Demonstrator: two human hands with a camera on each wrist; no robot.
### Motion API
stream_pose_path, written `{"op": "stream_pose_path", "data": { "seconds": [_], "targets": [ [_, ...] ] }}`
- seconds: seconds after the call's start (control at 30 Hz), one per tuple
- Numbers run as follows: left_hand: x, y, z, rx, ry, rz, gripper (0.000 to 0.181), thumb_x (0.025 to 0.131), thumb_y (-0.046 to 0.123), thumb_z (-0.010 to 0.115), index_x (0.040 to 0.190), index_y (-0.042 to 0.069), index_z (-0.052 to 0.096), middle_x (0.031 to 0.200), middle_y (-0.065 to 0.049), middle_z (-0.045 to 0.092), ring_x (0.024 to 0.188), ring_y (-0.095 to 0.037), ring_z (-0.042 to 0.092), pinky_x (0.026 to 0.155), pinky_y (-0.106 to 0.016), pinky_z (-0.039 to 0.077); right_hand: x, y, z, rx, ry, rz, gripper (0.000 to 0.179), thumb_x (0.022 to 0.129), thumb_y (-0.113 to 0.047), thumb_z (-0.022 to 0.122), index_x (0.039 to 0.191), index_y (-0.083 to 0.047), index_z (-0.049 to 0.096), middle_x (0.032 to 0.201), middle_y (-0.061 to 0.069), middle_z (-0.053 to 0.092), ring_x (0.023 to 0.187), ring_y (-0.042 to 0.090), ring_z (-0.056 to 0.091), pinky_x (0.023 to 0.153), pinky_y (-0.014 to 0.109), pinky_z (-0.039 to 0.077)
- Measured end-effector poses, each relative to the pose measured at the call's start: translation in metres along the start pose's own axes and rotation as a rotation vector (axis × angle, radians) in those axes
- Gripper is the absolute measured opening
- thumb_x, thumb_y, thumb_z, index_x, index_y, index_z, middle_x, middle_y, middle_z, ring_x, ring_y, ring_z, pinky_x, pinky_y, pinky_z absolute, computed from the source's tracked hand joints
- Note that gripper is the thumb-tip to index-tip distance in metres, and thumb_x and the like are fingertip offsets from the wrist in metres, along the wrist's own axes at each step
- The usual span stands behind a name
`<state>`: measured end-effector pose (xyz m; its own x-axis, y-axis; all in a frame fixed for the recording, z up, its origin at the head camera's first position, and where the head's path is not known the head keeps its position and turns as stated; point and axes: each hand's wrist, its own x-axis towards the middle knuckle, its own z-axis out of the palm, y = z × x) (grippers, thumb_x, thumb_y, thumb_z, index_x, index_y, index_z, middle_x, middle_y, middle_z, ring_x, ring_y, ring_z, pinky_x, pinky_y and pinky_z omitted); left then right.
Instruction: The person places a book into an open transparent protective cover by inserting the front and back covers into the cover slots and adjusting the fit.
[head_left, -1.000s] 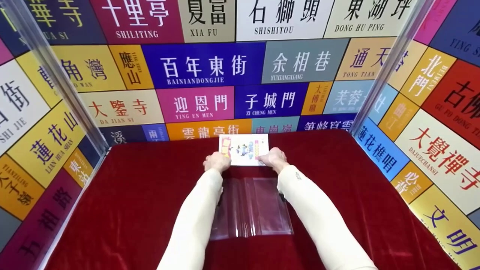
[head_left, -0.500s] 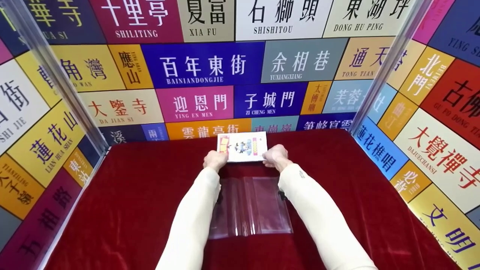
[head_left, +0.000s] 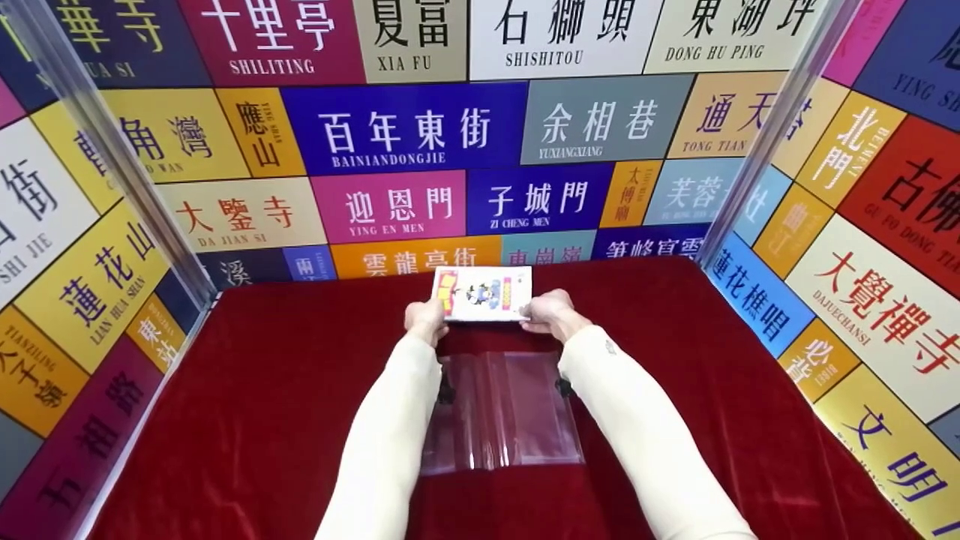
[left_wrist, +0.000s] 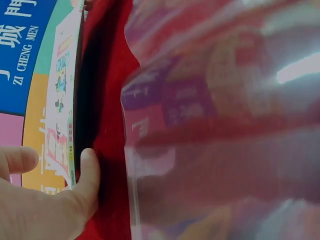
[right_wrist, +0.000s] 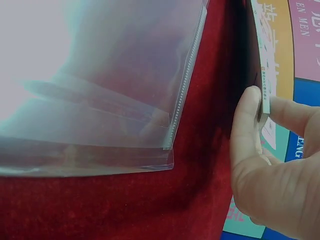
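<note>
A thin book (head_left: 480,294) with a white cover, colourful cartoon figures and red and yellow lettering is held above the far part of the table. My left hand (head_left: 426,319) grips its left end; in the left wrist view, the book's corner lies between the thumb (left_wrist: 89,175) and fingers. At the other end my right hand (head_left: 556,313) pinches the right corner, and the right wrist view shows thumb and fingers on both faces. Nearer to me a clear plastic book cover (head_left: 540,412) lies spread on the cloth, partly hidden by the left sleeve, apart from the book.
Dark red velvet cloth (head_left: 285,412) covers the table. Upright panels (head_left: 420,127) printed with coloured place-name signs enclose the back and both sides, with clear corner posts (head_left: 772,135). The book's far edge is near the back panel.
The book has shifted slightly left and away from me, then tipped a little, with both hands still on its ends. The plastic cover stays in place.
</note>
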<state>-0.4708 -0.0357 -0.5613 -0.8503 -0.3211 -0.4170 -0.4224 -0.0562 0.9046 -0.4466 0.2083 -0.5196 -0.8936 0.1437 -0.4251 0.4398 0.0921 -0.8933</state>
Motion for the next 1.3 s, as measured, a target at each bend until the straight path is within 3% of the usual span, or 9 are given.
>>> {"op": "stream_pose_path", "data": {
  "seconds": [0.07,0.13,0.3,0.43,0.57,0.73,1.03,1.13,1.3],
  "targets": [
    [-0.031,0.012,-0.003,-0.072,0.009,-0.020,0.034,0.105,0.015,0.057,0.130,-0.003,0.069,0.109,-0.014,0.072,0.081,-0.022,0.075,0.086,-0.038,0.071,0.000,0.000,0.000,0.004,-0.001,0.003,0.036,0.094,0.011,0.073,0.128,0.006,0.062,0.086,0.006,0.069,0.069,0.013,0.073,0.081,0.029,0.070],
    [-0.040,0.014,-0.003,-0.127,0.019,-0.020,0.034,0.106,0.015,0.058,0.132,-0.004,0.068,0.113,-0.015,0.075,0.087,-0.022,0.077,0.095,-0.040,0.071,0.000,0.001,0.000,0.010,-0.003,0.005,0.043,0.093,0.011,0.073,0.134,0.007,0.062,0.093,0.007,0.071,0.077,0.014,0.074,0.085,0.030,0.071],
    [-0.040,0.011,-0.001,-0.192,0.045,-0.022,0.031,0.107,0.011,0.059,0.132,-0.004,0.070,0.126,-0.019,0.079,0.099,-0.025,0.081,0.102,-0.043,0.069,-0.002,0.004,-0.001,0.038,-0.031,0.016,0.069,0.093,0.011,0.074,0.157,0.010,0.049,0.124,0.017,0.074,0.102,0.021,0.077,0.092,0.032,0.070],
    [-0.036,0.008,0.001,-0.292,0.051,-0.017,0.034,0.104,0.004,0.057,0.134,-0.008,0.069,0.131,-0.023,0.079,0.105,-0.029,0.081,0.103,-0.044,0.068,-0.003,0.007,0.000,0.059,-0.074,0.020,0.080,0.091,0.012,0.072,0.164,0.008,0.040,0.123,0.019,0.073,0.105,0.022,0.076,0.091,0.031,0.070],
    [-0.034,0.005,0.002,-0.373,0.054,-0.019,0.038,0.101,-0.001,0.057,0.136,-0.010,0.068,0.134,-0.025,0.078,0.109,-0.031,0.082,0.101,-0.042,0.069,-0.003,0.009,0.003,0.059,-0.117,0.020,0.074,0.090,0.014,0.072,0.157,0.007,0.042,0.112,0.015,0.072,0.098,0.020,0.076,0.088,0.031,0.070],
    [-0.031,0.002,0.004,-0.438,0.047,-0.030,0.040,0.100,-0.007,0.059,0.138,-0.010,0.068,0.133,-0.025,0.079,0.103,-0.027,0.081,0.096,-0.041,0.070,-0.005,0.011,0.004,0.056,-0.162,0.020,0.071,0.089,0.015,0.072,0.153,0.004,0.042,0.112,0.015,0.072,0.095,0.020,0.077,0.088,0.032,0.071],
    [-0.036,0.005,0.006,-0.506,0.021,-0.054,0.036,0.106,-0.003,0.063,0.141,-0.008,0.064,0.116,-0.021,0.078,0.088,-0.023,0.076,0.081,-0.036,0.072,-0.008,0.017,0.001,0.057,-0.223,-0.001,0.037,0.091,0.014,0.074,0.117,-0.004,0.055,0.101,0.010,0.076,0.092,0.018,0.078,0.085,0.033,0.070],
    [-0.043,0.007,0.008,-0.496,0.009,-0.038,0.035,0.106,-0.002,0.063,0.140,-0.008,0.065,0.116,-0.023,0.078,0.085,-0.023,0.077,0.076,-0.036,0.072,-0.009,0.018,0.002,0.074,-0.252,-0.013,0.036,0.091,0.015,0.074,0.118,-0.003,0.058,0.099,0.009,0.079,0.094,0.018,0.079,0.085,0.032,0.069],
    [-0.048,0.008,0.009,-0.464,0.008,-0.011,0.043,0.102,-0.007,0.061,0.146,-0.006,0.063,0.131,-0.025,0.077,0.097,-0.028,0.079,0.084,-0.041,0.072,-0.012,0.018,0.003,0.094,-0.277,-0.020,0.039,0.093,0.013,0.074,0.126,-0.002,0.061,0.103,0.009,0.081,0.096,0.018,0.080,0.086,0.031,0.069]
  ]
}}
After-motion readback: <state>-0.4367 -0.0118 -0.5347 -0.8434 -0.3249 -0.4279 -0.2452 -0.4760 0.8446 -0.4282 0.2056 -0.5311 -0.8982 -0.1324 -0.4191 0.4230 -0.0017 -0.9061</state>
